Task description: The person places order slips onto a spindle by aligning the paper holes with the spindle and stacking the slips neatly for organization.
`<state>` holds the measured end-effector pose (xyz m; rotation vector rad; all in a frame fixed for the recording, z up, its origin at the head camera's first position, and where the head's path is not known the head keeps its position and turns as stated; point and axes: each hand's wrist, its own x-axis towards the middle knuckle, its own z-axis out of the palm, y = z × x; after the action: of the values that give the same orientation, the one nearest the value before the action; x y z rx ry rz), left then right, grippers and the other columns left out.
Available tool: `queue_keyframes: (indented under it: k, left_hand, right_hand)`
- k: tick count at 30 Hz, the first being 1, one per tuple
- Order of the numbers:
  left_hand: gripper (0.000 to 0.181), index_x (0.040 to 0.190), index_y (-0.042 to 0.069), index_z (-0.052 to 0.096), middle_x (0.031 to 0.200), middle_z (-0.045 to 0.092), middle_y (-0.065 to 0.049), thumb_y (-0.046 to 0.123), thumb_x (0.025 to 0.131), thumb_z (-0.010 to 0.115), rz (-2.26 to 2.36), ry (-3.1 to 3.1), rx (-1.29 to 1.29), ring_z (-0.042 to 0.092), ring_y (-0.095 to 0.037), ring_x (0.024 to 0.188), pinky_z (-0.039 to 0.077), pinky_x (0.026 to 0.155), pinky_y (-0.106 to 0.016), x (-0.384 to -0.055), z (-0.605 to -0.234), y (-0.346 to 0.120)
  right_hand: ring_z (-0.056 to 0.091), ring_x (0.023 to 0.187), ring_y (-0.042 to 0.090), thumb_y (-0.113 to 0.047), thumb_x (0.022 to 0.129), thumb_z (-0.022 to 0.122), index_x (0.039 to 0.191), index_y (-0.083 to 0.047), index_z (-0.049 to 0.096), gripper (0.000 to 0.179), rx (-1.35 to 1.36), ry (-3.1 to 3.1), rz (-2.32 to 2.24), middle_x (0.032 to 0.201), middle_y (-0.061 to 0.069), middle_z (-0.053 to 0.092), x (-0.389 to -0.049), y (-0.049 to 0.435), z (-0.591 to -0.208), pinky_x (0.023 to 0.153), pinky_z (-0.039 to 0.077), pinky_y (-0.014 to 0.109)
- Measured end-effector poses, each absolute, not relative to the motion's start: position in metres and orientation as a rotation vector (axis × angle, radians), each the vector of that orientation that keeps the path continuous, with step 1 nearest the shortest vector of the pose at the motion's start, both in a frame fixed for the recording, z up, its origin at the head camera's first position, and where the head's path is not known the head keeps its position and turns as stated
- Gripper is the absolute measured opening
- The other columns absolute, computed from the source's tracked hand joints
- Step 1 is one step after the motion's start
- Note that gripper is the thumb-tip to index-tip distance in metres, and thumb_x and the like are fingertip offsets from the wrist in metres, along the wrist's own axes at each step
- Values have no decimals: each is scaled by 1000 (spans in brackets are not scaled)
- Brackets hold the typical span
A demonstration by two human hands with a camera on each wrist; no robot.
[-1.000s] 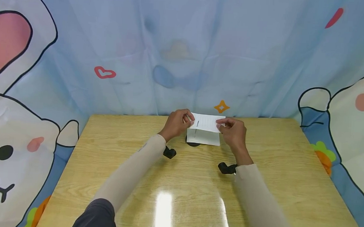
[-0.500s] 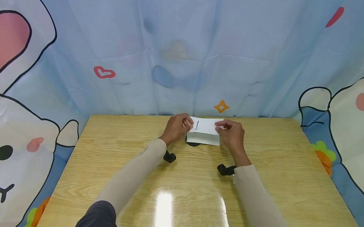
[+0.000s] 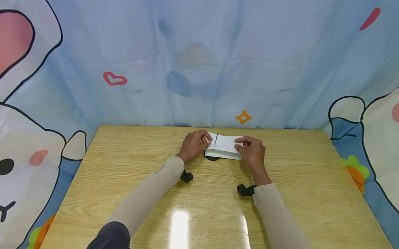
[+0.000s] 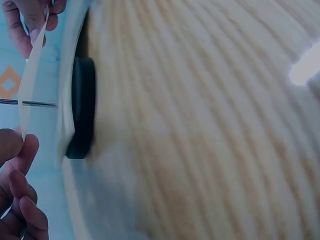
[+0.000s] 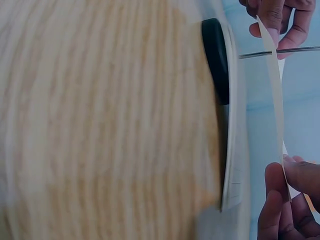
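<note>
A thin metal spike point(image 3: 216, 140) rises from a black round base point(image 3: 212, 159) near the table's far edge. Threaded on it is a lined white sheet of paper point(image 3: 227, 143), raised above several other sheets point(image 3: 224, 155) that lie against the base. My left hand point(image 3: 194, 145) pinches the sheet's left edge between thumb and fingers. At the opposite edge my right hand point(image 3: 251, 151) pinches the same sheet. Both wrist views show the spike point(image 4: 42, 104) passing through the held sheet point(image 5: 278, 100), with a gap between it and the lower sheets point(image 5: 232, 165).
The light wooden table point(image 3: 215, 209) reaches back to a blue cartoon-printed curtain point(image 3: 203, 56) right behind the spike. Glare point(image 3: 179, 233) lies on its near part. A black wrist camera point(image 3: 186, 176) sits under the left cuff, another point(image 3: 245, 190) at the right.
Both hands have lowered the held sheet along the spike, closer to the sheets below. More of the spike now stands above it.
</note>
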<state>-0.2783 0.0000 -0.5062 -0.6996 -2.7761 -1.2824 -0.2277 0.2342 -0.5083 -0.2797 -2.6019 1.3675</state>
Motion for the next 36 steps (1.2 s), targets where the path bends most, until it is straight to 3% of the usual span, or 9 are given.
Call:
queue_keyframes:
  k: [9, 17, 22, 36]
  left_hand:
    - [7, 107, 13, 77, 86, 73, -3, 15, 101, 75, -1173, -2764, -713, 65, -16, 75, 52, 70, -31, -272, -517, 3]
    - [5, 104, 16, 77, 82, 74, 1, 17, 99, 78, -985, -2767, -743, 66, -12, 72, 52, 66, -29, -266, -520, 5]
    - [4, 103, 18, 77, 82, 74, 3, 19, 100, 78, -921, -2768, -756, 65, -10, 72, 51, 64, -26, -266, -521, 7]
    - [7, 106, 16, 78, 82, 70, 0, 21, 102, 74, -1076, -2868, -685, 60, -11, 69, 47, 65, -27, -266, -523, 2]
  right_hand:
    - [59, 85, 29, -12, 100, 75, 109, -8, 82, 12, -275, -2636, 1307, 100, 13, 63, -228, 233, -519, 77, 46, 41]
    - [66, 88, 31, -12, 99, 76, 108, -8, 82, 11, -229, -2700, 1204, 100, 15, 68, -223, 235, -524, 81, 53, 48]
    - [64, 89, 32, -11, 97, 77, 106, -8, 82, 10, -262, -2718, 1166, 97, 14, 66, -223, 237, -525, 83, 52, 48]
    - [68, 100, 39, -18, 95, 80, 107, -3, 79, 19, -288, -2765, 1087, 108, 21, 74, -221, 241, -523, 93, 51, 57]
